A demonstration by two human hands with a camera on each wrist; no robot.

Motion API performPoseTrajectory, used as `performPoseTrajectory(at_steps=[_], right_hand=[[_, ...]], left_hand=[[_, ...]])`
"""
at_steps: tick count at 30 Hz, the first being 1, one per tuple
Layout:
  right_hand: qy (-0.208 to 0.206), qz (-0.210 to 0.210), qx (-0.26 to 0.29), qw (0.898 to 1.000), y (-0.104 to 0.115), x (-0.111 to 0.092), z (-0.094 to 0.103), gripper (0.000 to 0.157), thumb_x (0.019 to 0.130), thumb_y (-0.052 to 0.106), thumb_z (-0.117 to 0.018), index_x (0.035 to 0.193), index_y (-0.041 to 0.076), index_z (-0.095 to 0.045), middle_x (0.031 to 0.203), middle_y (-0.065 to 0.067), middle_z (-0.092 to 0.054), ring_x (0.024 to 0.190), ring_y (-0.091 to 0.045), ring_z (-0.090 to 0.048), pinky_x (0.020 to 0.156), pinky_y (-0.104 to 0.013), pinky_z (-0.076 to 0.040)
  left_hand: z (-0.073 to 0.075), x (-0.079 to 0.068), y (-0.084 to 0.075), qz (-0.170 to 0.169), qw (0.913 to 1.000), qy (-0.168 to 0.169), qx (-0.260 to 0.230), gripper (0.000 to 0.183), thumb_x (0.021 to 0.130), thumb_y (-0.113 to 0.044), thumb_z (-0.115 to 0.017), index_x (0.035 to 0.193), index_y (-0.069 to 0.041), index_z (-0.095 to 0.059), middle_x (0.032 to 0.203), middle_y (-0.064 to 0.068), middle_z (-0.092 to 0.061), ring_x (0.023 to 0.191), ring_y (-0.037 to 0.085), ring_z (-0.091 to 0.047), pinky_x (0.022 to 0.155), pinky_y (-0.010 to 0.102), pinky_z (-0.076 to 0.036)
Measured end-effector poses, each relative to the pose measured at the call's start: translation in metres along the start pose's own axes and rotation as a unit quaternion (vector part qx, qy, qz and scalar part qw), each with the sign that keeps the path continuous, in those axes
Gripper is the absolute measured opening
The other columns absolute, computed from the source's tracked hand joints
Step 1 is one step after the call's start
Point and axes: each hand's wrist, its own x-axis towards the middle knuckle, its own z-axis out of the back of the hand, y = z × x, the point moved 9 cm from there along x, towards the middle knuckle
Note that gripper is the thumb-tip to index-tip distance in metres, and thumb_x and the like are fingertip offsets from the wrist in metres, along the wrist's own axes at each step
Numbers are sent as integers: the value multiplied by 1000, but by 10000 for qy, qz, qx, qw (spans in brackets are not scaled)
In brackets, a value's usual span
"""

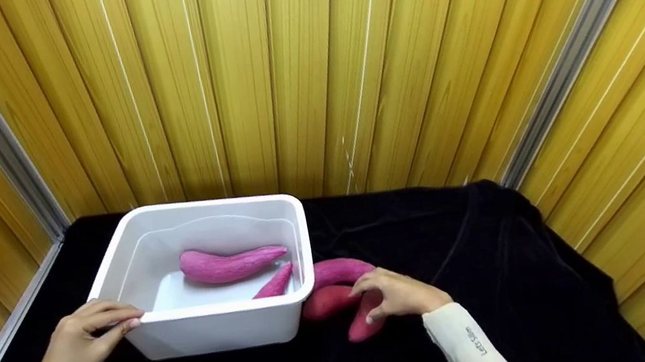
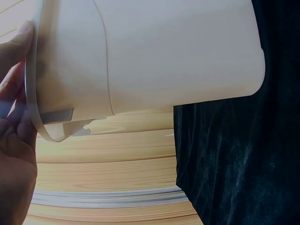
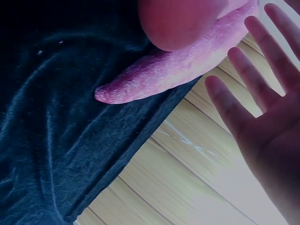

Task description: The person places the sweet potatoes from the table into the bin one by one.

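Sweet potatoes (image 1: 329, 304) lie bunched against or just beside the right wall of the white tub (image 1: 210, 332), on the black cloth (image 1: 428, 225) that covers the desk, short of its far edge. Closest to me is the near red one (image 1: 361, 326), its long axis slanting from the near left up toward the far right, where its upper end goes under my right hand (image 1: 403, 293). That hand is the nearer of my two, coming in from the right; its fingers are spread and the thumb stands apart, with nothing gripped, though I cannot tell whether a fingertip touches. To its left the other red one points its thin end at my fingers, and just beyond lies the long purple one (image 1: 343, 267), curved roughly along the desk's far edge. On the left, my left hand (image 1: 77, 340) pinches the tub's near left corner at the rim. Inside, one purple piece (image 1: 232, 265) lies crosswise and a smaller-looking piece (image 1: 277, 282) shows only partly over the near wall. What stands between the heap and those two is the tub's raised right wall. Beyond the desk's far edge rises a wood-look wall (image 1: 312, 78).
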Motion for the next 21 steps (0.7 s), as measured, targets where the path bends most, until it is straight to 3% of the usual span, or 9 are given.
performPoseTrajectory(at_steps=[13, 21], right_hand=[[163, -387, 131, 9990, -17, -11, -9, 56, 71, 15, -83, 124, 14, -65, 128, -2, -61, 122, -25, -47, 107, -44, -40], [164, -292, -15, 9994, -22, -15, -16, 60, 68, 12, -83, 125, 13, -64, 130, -3, -59, 124, -27, -44, 108, -46, -38]], left_hand=[[0, 0, -1, -57, 10000, -27, -45, 42, 56, 23, -78, 81, -10, -78, 80, -2, -71, 84, -6, -58, 81, 1, -41], [0, 0, -2, -19, 10000, 0, 34, 41, 57, 22, -78, 81, -11, -78, 79, -3, -71, 84, -7, -58, 81, 1, -40]])
